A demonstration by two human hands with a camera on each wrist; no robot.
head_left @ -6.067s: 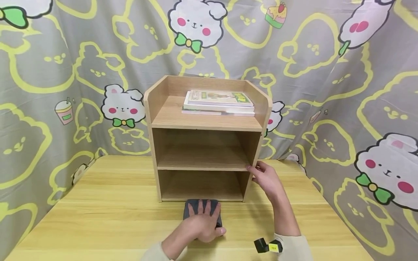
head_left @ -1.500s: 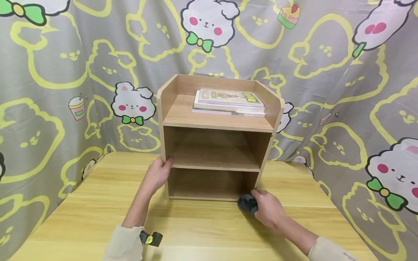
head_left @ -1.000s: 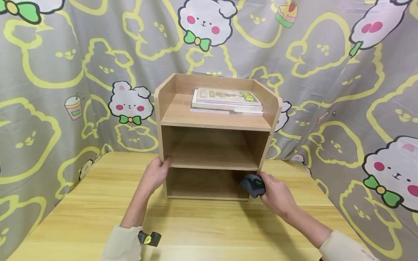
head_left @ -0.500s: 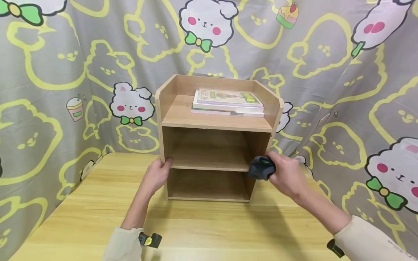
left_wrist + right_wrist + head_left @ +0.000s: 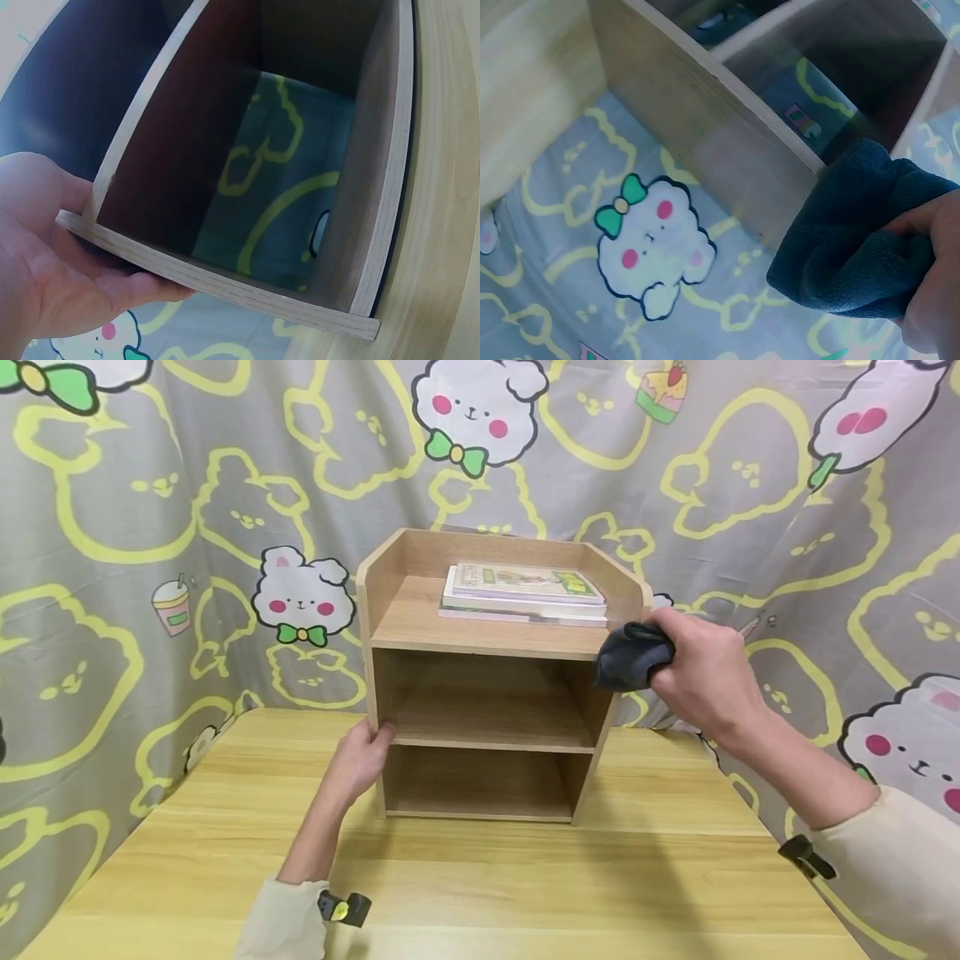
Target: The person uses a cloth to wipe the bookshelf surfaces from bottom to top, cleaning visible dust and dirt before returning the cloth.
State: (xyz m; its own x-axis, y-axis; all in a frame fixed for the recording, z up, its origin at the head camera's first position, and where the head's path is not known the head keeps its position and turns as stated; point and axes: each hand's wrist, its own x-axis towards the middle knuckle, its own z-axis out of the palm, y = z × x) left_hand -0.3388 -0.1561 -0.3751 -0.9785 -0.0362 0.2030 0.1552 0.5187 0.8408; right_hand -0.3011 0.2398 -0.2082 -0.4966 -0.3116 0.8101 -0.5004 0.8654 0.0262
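Observation:
A light wooden shelf unit [image 5: 495, 652] stands upright on the table, its two lower compartments facing me. My left hand [image 5: 358, 758] grips its left side panel at the height of the middle board; in the left wrist view the thumb of that hand [image 5: 52, 247] lies inside the edge and the fingers outside. With my right hand [image 5: 708, 672] I hold a bunched dark blue-grey cloth [image 5: 633, 656] against the front edge of the right side panel, near the top board. In the right wrist view the cloth [image 5: 855, 232] covers part of that edge.
Several stacked books [image 5: 521, 593] lie on the top board of the shelf unit. Around the wooden table [image 5: 480, 885] hangs a grey curtain [image 5: 450, 502] with cartoon rabbits. Each sleeve [image 5: 892, 852] has a dark strap at the wrist.
My right hand has slid the cloth up the right panel's front edge from the bottom corner to the top board. Earliest, it pressed the cloth on the table with the other hand on the right panel.

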